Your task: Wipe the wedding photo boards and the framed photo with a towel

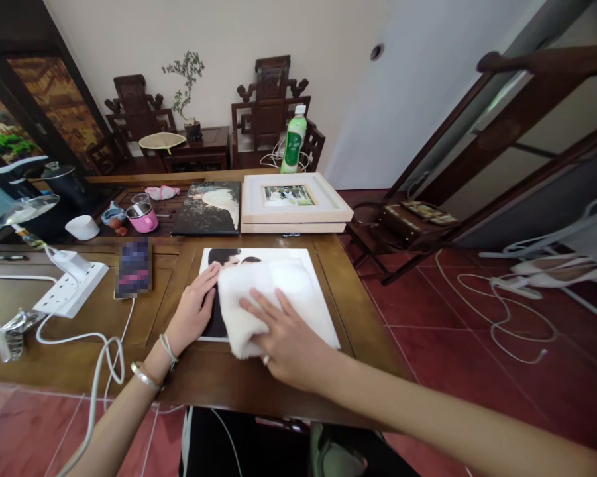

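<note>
A white photo panel (323,318) with dark-haired figures printed on it lies flat on the wooden table (368,318) before me. Over its middle is a folded, fluffy white cloth (288,281), which hides much of the picture. My right hand (291,341) presses down on this cloth, fingers spread over the top and thumb at its near edge. At the panel's left edge rests my left hand (196,308), its fingers stretched out flat, their tips beside the cloth.
Behind the panel lie a dark picture panel (211,209) and stacked pale frames (323,199), with a green bottle (295,142) beyond. To the left are a phone (133,268), a power strip (74,291), loose white cables and a pink cup (142,218).
</note>
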Demonstrator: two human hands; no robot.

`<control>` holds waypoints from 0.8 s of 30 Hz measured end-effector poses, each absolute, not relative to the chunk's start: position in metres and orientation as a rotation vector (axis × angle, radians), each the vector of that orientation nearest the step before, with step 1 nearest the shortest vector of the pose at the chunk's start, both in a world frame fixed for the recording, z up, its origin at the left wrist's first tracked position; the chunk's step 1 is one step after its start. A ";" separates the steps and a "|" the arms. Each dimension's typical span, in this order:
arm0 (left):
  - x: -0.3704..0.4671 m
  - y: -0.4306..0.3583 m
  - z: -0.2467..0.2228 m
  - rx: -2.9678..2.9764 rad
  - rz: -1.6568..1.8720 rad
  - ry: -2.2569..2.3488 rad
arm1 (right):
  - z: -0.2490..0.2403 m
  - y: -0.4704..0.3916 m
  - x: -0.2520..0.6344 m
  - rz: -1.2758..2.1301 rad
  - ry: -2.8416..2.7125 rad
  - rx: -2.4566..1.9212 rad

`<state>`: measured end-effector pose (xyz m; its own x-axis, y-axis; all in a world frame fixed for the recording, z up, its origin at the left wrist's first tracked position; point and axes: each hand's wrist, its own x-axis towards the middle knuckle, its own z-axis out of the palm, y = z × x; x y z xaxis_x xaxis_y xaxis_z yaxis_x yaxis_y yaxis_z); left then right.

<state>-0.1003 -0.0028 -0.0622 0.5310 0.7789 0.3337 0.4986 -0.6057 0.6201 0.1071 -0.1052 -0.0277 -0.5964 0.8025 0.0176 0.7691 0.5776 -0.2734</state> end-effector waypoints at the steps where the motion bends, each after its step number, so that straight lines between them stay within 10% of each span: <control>1: -0.100 -0.003 -0.062 2.321 0.832 1.045 | -0.025 -0.095 0.112 0.367 -2.649 -1.406; 11: -0.099 -0.009 -0.057 2.308 0.882 1.079 | -0.013 -0.027 0.121 0.269 -2.473 -1.741; 24: -0.101 -0.014 -0.050 2.168 1.068 1.076 | -0.005 -0.107 0.123 0.465 -2.976 -0.664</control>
<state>-0.1013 -0.0145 -0.0501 0.3826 0.8185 0.4286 0.4345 -0.5688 0.6984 0.1232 -0.1069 -0.0048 -0.9058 0.4236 -0.0099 0.4064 0.8620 -0.3030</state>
